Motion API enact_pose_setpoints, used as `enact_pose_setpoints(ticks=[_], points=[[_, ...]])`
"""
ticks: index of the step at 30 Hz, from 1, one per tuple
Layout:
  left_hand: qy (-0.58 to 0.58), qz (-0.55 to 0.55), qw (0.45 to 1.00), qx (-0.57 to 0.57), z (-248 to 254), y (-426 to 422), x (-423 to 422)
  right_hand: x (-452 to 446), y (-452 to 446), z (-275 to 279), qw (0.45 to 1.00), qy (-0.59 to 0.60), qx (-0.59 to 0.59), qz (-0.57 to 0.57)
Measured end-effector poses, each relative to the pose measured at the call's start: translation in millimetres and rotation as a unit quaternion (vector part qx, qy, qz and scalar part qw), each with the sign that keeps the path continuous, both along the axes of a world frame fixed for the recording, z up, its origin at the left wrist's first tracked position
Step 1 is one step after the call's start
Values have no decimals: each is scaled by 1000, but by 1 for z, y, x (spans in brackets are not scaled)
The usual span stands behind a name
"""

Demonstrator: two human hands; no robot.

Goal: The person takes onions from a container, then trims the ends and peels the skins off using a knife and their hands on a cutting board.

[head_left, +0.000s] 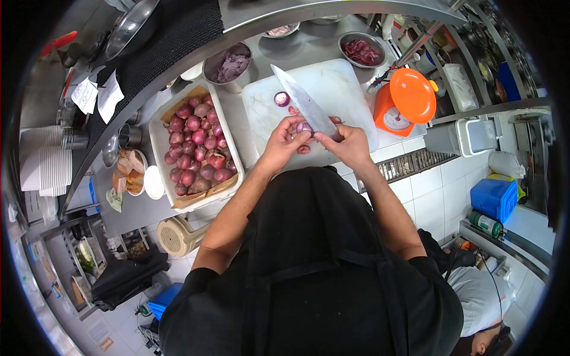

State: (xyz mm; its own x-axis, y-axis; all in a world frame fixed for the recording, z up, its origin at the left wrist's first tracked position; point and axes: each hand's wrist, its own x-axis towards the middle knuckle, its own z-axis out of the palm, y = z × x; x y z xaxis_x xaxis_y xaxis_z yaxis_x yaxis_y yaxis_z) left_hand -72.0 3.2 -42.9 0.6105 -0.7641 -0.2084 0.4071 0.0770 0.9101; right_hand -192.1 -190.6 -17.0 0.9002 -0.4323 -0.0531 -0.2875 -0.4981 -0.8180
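My left hand [285, 142] is closed around a red onion [304, 128] above the white cutting board [267, 121]. In my right hand [347, 145] is a large kitchen knife [303, 98], its wide blade slanting away up and to the left. The heel of the blade and my right fingers are close against the onion. A cut onion piece [281, 99] with a pale face lies on the board beyond my hands. Bits of onion skin [303, 149] lie around my fingers, partly hidden by them.
Left of the board stands a white tray [237, 155] of red onions. A metal bowl [210, 70] of sliced onion and a bowl of skins [341, 44] stand behind. At right is an orange scale [386, 110]. A metal shelf [332, 8] overhangs. Another person [475, 291] is behind me, lower right.
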Motion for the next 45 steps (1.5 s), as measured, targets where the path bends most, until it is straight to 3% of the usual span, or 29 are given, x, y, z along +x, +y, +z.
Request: enact_pose_setpoints(ticks=[3,6,21,29,45], points=[[21,21,999,-15,-1,0,3,-1,0,2,998,-32,52,20],[40,43,998,-37,-3,-1,3,-4,-2,10,992,21,124,-4],[2,44,998,-35,3,0,-1,0,-5,35,993,115,-19,23],[-28,65,997,-33,6,-3,-4,0,-7,32,993,113,-31,27],[-21,-31,999,28,11,3,-3,-2,-6,26,992,120,-5,24]])
